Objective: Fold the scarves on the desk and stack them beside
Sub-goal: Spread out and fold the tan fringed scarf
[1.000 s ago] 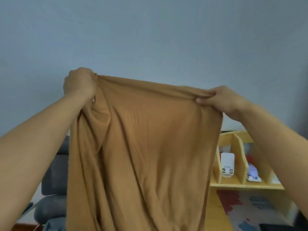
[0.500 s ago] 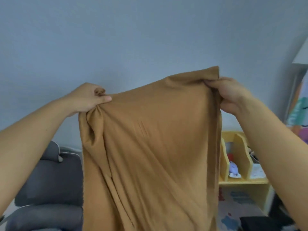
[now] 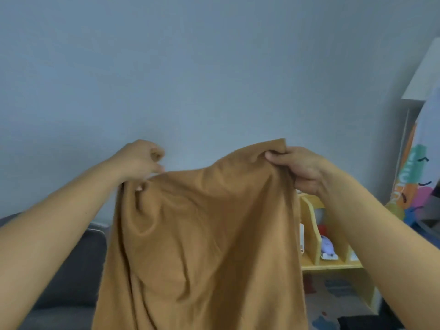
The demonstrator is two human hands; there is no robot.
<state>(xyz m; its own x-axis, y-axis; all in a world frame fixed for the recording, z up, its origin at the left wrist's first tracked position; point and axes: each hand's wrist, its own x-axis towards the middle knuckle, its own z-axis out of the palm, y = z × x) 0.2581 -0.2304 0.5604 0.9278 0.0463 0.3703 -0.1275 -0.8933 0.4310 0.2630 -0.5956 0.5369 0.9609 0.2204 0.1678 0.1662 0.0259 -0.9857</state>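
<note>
A mustard-brown scarf (image 3: 204,246) hangs in the air in front of me and fills the lower middle of the head view. My right hand (image 3: 300,170) pinches its upper right corner, which sticks up above the fingers. My left hand (image 3: 140,160) is curled at the scarf's upper left edge, fingers bunching the cloth just below the knuckles. The top edge sags between the two hands. The scarf's lower part runs out of the frame, and the desk is hidden.
A grey upholstered chair (image 3: 71,270) stands low at the left behind the scarf. At the right sits a yellow wooden organiser (image 3: 333,265) with small items in its slots. Colourful painted boards (image 3: 414,182) lean at the far right against the blue-grey wall.
Both hands have come closer together and the top edge has gone slack. My left hand slid rightward along the edge. The view has turned to the right.
</note>
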